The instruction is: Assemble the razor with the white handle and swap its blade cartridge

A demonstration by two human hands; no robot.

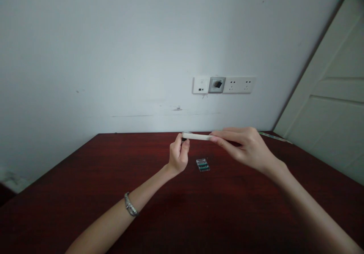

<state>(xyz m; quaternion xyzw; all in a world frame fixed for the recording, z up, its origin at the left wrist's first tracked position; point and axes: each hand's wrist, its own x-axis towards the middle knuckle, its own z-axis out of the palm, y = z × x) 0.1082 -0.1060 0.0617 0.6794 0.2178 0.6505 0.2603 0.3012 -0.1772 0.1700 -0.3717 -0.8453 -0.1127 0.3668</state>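
A slim white stick-shaped object [197, 136] is held level above a dark red wooden table [85, 193]. My left hand [178, 156] pinches its left end, where a small dark tip shows. My right hand [246, 146] grips its right end with fingers pressed together. A metal bracelet [130, 205] is on my left wrist. Below the stick, a small clear case with green-and-dark pieces inside [203, 165] lies flat on the table between my hands.
A white wall stands behind the table, with a row of sockets and a switch [224, 85]. A white door [327, 106] is at the right. A thin pale strip [274, 136] lies at the table's far right edge.
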